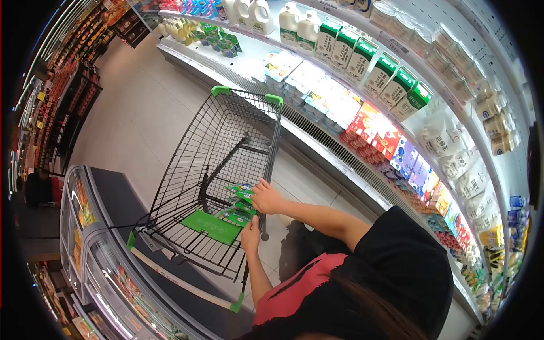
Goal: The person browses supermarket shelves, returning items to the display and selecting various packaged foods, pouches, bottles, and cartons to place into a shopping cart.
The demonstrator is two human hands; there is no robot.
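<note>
My right hand (266,197) is closed on the upper end of a green printed multipack (237,215), its fingers bent over the edge. Below it, my left hand (250,233) pinches the lower end of the same multipack. The green packaging spans the gap between both hands, over the near side of a black wire shopping cart (170,164). Its exact contents are too small to make out. Inside the cart, a green plastic flap (211,226) lies close to my left hand.
A chilled shelf (317,133) runs along the right, with milk cartons (345,48), white jugs (260,17) and red multipacks (377,130). Similar green packs (218,39) stand at its far end. A glass-topped freezer (113,255) is at lower left; tiled floor (136,107) stretches ahead.
</note>
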